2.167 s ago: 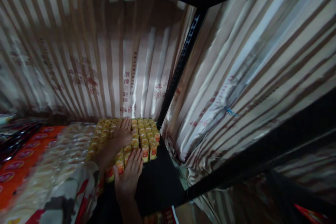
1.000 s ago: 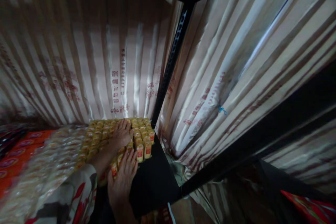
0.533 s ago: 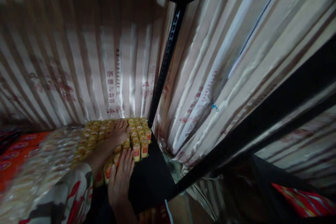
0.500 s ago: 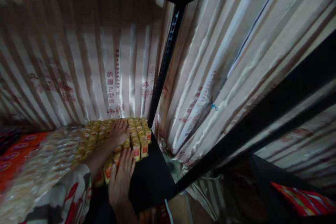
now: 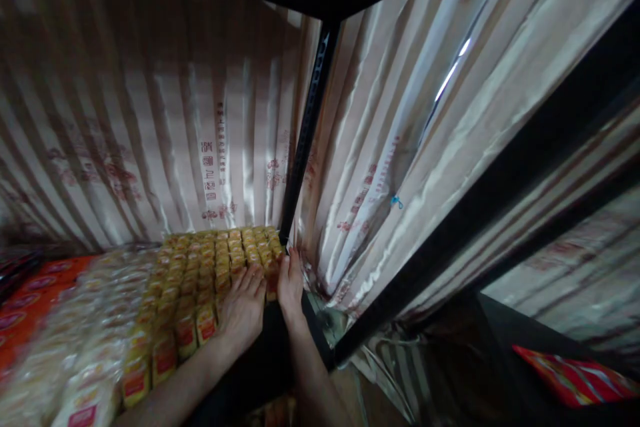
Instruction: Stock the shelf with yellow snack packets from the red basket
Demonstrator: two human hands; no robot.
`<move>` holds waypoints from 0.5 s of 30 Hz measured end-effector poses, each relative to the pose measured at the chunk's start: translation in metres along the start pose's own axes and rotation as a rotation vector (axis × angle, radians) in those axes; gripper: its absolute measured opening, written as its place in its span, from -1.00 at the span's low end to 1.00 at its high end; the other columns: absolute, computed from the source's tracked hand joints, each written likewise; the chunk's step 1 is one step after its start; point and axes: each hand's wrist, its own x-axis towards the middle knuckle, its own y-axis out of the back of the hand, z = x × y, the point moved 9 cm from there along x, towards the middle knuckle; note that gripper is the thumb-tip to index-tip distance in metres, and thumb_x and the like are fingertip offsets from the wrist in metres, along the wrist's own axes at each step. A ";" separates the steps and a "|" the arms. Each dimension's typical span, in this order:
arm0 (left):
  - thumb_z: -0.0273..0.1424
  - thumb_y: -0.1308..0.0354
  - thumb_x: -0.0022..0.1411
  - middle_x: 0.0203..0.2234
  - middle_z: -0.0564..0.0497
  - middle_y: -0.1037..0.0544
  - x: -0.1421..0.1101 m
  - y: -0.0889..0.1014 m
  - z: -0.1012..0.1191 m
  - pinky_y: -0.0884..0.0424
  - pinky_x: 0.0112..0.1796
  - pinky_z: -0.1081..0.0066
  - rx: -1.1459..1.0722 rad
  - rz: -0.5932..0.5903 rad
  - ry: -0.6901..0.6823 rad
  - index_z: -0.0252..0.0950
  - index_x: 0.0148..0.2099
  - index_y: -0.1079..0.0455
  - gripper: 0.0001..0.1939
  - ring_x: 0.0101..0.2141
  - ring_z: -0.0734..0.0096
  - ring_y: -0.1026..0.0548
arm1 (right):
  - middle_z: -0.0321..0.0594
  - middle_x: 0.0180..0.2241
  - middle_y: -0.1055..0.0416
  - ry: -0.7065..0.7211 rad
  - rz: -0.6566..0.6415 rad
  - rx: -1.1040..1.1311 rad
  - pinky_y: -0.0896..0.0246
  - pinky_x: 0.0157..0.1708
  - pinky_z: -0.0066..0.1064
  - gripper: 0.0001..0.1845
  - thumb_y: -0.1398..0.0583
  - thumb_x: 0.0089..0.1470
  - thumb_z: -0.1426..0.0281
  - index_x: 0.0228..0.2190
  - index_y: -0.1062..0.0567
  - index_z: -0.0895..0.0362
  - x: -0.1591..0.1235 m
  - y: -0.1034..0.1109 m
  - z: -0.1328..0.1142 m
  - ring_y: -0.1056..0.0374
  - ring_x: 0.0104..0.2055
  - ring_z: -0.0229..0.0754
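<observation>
Rows of small yellow plastic-wrapped packs with red labels (image 5: 195,280): lower left of centre, on black shelf (image 5: 273,343) | left hand (image 5: 244,303): flat, fingers straight, on front packs, unclenched | right hand (image 5: 291,280): flat, fingers straight, at rows' right edge | clear-wrapped pale packs (image 5: 93,333): lower left

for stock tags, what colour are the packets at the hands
Yellow packets with red labels; head view.

Illegible Chinese characters (image 5: 208,170) on curtain (image 5: 170,153)
</observation>
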 end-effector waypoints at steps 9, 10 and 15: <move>-0.52 0.11 0.17 0.00 -0.14 -0.46 -0.048 -0.029 0.065 -0.28 0.05 0.27 0.058 0.212 -0.165 -0.37 -0.03 -0.39 -0.64 0.08 0.25 -0.33 | -0.01 0.08 -0.29 -0.181 -0.237 0.100 0.10 0.17 -0.29 -0.28 0.19 0.16 -0.01 0.03 -0.37 0.23 0.061 -0.029 0.016 -0.12 0.18 -0.09; -0.50 0.11 0.19 0.02 -0.14 -0.44 -0.046 -0.031 0.064 -0.26 0.08 0.26 0.043 0.223 -0.146 -0.37 -0.01 -0.37 -0.63 0.10 0.25 -0.30 | -0.02 0.07 -0.31 -0.197 -0.259 0.118 0.08 0.17 -0.30 -0.27 0.19 0.16 -0.02 0.02 -0.38 0.22 0.062 -0.032 0.019 -0.13 0.18 -0.09; -0.45 0.13 0.24 0.08 -0.14 -0.38 -0.034 -0.041 0.056 -0.20 0.13 0.23 0.042 0.291 -0.019 -0.39 0.08 -0.31 -0.60 0.17 0.24 -0.20 | -0.06 0.10 -0.28 -0.234 -0.247 0.231 0.13 0.19 -0.32 -0.28 0.13 0.13 -0.04 0.05 -0.35 0.20 0.067 -0.049 0.031 -0.10 0.19 -0.12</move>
